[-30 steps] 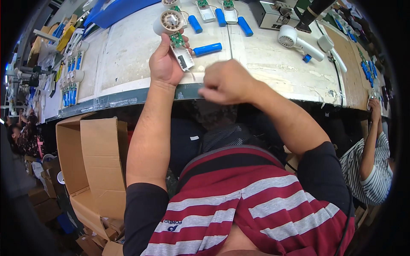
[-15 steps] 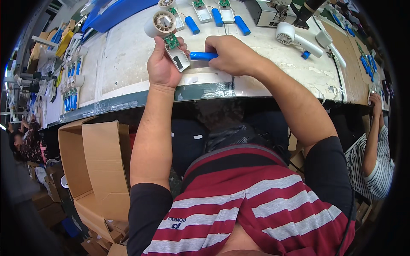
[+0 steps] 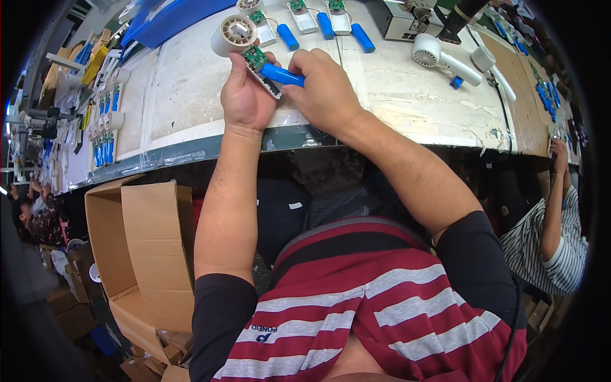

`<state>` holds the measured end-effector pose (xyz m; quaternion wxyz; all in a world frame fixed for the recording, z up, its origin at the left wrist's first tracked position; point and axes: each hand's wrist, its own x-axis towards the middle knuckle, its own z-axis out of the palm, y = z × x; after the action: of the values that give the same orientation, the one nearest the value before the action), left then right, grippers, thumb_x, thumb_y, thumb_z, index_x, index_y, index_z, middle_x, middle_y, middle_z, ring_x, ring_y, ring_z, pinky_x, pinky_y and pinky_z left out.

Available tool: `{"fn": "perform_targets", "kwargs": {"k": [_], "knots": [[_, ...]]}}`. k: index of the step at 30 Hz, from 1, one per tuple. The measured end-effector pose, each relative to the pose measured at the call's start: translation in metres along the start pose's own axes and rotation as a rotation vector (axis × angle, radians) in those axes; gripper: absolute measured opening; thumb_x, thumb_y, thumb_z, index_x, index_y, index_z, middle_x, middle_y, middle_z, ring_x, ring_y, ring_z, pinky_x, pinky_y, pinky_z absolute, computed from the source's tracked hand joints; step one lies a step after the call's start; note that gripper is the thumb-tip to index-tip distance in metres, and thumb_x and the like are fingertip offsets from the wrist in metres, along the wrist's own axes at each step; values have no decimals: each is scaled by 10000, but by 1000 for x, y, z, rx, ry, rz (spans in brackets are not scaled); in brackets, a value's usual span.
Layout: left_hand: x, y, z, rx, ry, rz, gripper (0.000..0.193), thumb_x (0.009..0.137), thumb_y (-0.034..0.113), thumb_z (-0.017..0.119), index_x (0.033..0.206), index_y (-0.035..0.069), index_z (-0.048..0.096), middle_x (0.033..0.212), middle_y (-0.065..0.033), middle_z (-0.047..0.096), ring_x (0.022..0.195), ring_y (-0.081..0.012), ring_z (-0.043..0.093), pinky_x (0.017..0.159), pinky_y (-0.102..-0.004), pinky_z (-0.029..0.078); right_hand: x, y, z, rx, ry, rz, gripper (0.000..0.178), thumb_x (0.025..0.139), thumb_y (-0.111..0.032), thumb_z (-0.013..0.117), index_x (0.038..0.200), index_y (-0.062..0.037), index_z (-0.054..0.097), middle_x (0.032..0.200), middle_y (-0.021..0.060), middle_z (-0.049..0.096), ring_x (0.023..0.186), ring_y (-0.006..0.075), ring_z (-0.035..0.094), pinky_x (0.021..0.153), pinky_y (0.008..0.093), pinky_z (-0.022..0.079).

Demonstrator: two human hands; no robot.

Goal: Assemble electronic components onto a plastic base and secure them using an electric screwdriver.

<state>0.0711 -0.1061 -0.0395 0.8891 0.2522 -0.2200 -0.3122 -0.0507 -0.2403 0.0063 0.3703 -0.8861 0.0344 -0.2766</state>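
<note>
My left hand [image 3: 247,105] is closed round the open handle of a small white handheld fan [image 3: 231,39]. The fan's round head points away from me, and a green circuit board [image 3: 255,58] shows at the top of the handle. A blue cylindrical battery [image 3: 284,75] lies slantwise over the handle's lower part, its upper end near the board. My right hand [image 3: 323,87] pinches the battery's lower end between thumb and fingers. The battery and my hands hide most of the handle's hollow.
Several open fan handles with boards and loose blue batteries [image 3: 363,38] lie along the far side. Two white fans [image 3: 443,58] rest at right, near a grey metal box [image 3: 402,24]. A blue bin [image 3: 172,23] stands far left; a cardboard box [image 3: 149,235] sits below the table edge.
My right hand has moved left, bringing the battery from beside the handle to over it. The battery is tilted more now, and the fan has shifted slightly left.
</note>
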Motion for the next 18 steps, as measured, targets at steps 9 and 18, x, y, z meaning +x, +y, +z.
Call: {"fn": "perform_targets", "kwargs": {"k": [9,18], "knots": [[-1,-1,2,-37,50,2,540,1174,518,340,1442,97,546,1150,-117,674,1019,-242,641,958,-405,542,-8,-2,24,109,109,-35,217,840,-48,773,1040,-38,689,988,118,658,823,285,610,764,371,509],[1,1,-1,-122,108,-19,552,1178,508,344,1304,22,575,1018,-109,645,913,-213,617,821,-366,548,-7,12,13,96,18,-226,147,861,-30,760,1006,-44,741,934,72,679,768,236,613,718,329,499]]}}
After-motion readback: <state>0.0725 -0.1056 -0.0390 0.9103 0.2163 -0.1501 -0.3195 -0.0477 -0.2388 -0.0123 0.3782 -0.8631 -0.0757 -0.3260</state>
